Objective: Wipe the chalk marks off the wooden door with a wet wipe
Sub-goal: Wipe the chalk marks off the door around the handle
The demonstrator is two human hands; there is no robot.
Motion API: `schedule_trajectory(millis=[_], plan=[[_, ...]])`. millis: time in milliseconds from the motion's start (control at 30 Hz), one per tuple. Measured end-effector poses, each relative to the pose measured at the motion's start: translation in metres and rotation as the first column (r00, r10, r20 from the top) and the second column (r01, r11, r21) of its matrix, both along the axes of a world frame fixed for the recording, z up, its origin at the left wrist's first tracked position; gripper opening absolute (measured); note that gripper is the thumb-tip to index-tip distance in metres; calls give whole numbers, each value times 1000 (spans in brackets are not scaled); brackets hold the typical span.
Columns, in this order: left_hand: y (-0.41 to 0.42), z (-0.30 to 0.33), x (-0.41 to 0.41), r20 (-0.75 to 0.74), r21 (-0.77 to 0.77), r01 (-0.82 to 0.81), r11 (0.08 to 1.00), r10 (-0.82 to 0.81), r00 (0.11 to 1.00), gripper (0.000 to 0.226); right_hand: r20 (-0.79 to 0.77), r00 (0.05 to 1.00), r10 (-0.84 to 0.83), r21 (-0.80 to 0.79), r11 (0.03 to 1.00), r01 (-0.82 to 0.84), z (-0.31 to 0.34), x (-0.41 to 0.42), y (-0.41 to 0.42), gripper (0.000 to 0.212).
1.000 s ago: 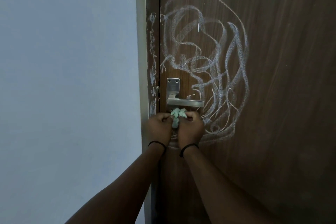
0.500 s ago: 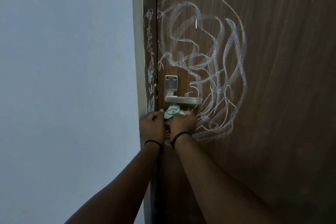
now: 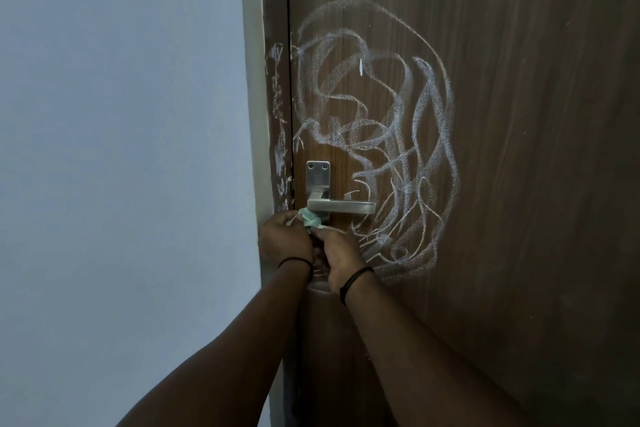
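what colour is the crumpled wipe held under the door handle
Pale mint green, the crumpled wet wipe shows best in the head view, just below the metal lever handle.

Both arms reach up from the bottom of the frame, left hand (image 3: 284, 239) and right hand (image 3: 341, 255) side by side at centre, fingers curled, pinching together.

The wall (image 3: 121, 149) takes the left side, the wooden door (image 3: 519, 184) the right, with the door frame (image 3: 275, 97) running between them. The chalk marks (image 3: 377, 135) spread across the door above and right of the handle (image 3: 341, 207), some on the frame too. Just under the handle sits the wet wipe (image 3: 310, 217), left hand (image 3: 285, 239) and right hand (image 3: 337, 255) side by side beneath it.
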State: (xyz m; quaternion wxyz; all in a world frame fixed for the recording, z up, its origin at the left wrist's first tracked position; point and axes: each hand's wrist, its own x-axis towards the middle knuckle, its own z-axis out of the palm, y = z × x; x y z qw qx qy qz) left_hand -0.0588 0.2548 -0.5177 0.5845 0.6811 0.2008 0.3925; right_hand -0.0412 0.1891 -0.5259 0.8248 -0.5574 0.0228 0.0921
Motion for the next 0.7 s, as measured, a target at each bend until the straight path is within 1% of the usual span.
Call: schedule_trajectory(millis=[100,167,200,300,433,533,600,667,700], plan=[[-2,10,-3,26,17,-23,1000,22,999,20,60,998,32,37,999,-34,2,-3,-1,15],[-4,12,-6,55,40,-29,999,26,998,21,85,996,-6,55,999,1,1,-2,2,16],[-5,12,-8,76,48,-32,998,28,997,21,91,995,-52,59,997,47,0,-1,3,15],[-10,13,-9,122,47,-38,998,32,992,20,102,981,-166,34,986,163,-5,3,2,9],[-7,30,-3,165,56,-43,997,33,986,20,119,983,-142,-30,989,146,-15,3,-7,13],[-1,55,6,213,134,-66,989,36,976,18,132,985,-113,-64,990,122,-19,3,-16,17],[3,71,13,236,217,-92,972,39,971,17,142,984,-106,-59,992,115,-19,3,-19,13],[6,81,17,247,339,-113,934,28,969,15,164,981,-101,-79,990,115,-17,1,-20,11],[9,83,19,250,426,-121,897,12,968,14,182,978,-98,-94,989,117,-17,0,-20,11]])
